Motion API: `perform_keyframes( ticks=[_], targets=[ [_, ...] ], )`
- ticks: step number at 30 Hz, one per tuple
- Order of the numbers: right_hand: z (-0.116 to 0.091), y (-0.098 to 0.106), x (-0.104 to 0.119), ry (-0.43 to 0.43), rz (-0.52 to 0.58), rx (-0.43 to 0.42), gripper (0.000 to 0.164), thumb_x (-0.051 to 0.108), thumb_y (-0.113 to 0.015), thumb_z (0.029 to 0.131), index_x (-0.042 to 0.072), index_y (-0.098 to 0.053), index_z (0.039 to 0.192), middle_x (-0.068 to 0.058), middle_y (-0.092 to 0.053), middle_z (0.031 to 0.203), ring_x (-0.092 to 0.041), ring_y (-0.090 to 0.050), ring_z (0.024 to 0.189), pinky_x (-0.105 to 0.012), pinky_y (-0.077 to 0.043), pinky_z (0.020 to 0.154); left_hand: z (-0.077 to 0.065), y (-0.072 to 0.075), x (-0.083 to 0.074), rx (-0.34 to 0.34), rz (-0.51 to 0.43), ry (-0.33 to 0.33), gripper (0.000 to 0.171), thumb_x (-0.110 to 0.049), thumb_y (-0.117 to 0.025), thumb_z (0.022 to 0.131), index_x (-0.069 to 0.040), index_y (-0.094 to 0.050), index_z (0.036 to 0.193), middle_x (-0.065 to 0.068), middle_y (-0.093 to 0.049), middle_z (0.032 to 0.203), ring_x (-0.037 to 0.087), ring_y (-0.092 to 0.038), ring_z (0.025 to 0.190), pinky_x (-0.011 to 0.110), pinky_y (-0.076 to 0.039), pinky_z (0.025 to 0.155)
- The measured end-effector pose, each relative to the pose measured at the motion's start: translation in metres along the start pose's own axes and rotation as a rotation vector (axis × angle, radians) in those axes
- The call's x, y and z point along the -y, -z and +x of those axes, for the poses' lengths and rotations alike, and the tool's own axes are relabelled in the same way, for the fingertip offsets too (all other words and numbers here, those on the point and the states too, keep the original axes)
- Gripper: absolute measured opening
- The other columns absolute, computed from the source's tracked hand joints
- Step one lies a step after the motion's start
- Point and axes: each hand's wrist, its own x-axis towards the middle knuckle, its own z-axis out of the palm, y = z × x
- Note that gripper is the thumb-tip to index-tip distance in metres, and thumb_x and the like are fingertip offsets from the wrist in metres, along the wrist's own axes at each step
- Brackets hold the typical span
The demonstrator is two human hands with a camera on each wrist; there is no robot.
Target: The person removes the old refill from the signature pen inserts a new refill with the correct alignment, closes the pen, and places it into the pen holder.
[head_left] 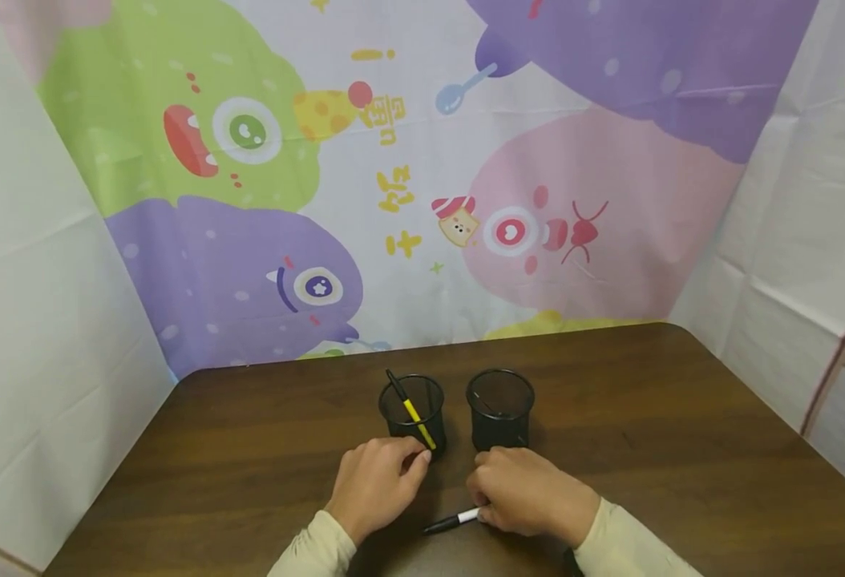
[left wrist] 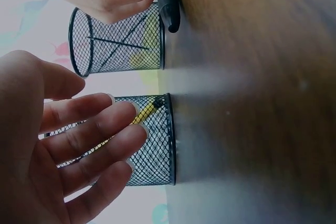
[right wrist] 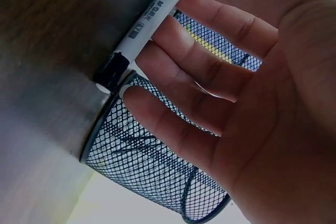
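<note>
The right hand (head_left: pixel 534 490) pinches a white marker with a black cap (right wrist: pixel 152 20) low at the tabletop, in front of the right black mesh pen cup (head_left: pixel 500 417). Several of its fingers (right wrist: pixel 173 85) spread beside the marker in the right wrist view. My left hand (head_left: pixel 379 485) hovers by the front of the left mesh pen cup (left wrist: pixel 152 153), its fingers (left wrist: pixel 100 127) loosely bent with nothing in them. A yellow pen with a black end (head_left: pixel 413 410) leans inside that left cup. Thin dark lines show through the right cup's mesh; what they are I cannot tell.
Both cups stand side by side on a dark brown wooden table (head_left: pixel 249 449). Behind it hangs a cloth printed with cartoon monsters (head_left: pixel 408 304). White cloth walls (head_left: pixel 54 320) close off the left and right sides.
</note>
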Motion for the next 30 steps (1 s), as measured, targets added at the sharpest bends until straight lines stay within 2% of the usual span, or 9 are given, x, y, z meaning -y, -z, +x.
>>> perform_keyframes(
  ticks=[6,19,30],
  targets=[
    [0.0009,0.0001,-0.0015,0.006,-0.005,-0.003,0.023,0.023,-0.084,0.079,0.025,-0.064,0.067,0.014,-0.049,0.070,-0.004,-0.050,0.064,-0.025,-0.046,0.055,0.0004,-0.0002,-0.0007,-0.006,0.003,0.001,0.014,-0.031,-0.069,0.092,-0.029,-0.069,0.078,-0.021,-0.051,0.063,0.000,-0.047,0.053,0.024,-0.035,0.044],
    [-0.0007,0.0021,-0.0051,0.008,0.015,0.009,0.023,0.019,-0.080,0.081,0.023,-0.062,0.067,0.013,-0.048,0.071,-0.003,-0.048,0.062,-0.024,-0.045,0.053,0.0012,-0.0016,0.0006,0.035,-0.031,0.032,0.014,-0.032,-0.068,0.094,-0.029,-0.070,0.081,-0.022,-0.050,0.062,-0.001,-0.045,0.052,0.024,-0.035,0.044],
    [-0.0012,0.0088,-0.0067,0.011,0.033,-0.046,0.023,0.014,-0.074,0.080,0.021,-0.057,0.067,0.014,-0.047,0.069,-0.001,-0.044,0.058,-0.023,-0.042,0.050,0.0007,0.0018,0.0014,0.056,-0.083,0.029,0.013,-0.032,-0.066,0.096,-0.028,-0.073,0.086,-0.021,-0.055,0.066,-0.002,-0.047,0.054,0.023,-0.037,0.045]
  ],
)
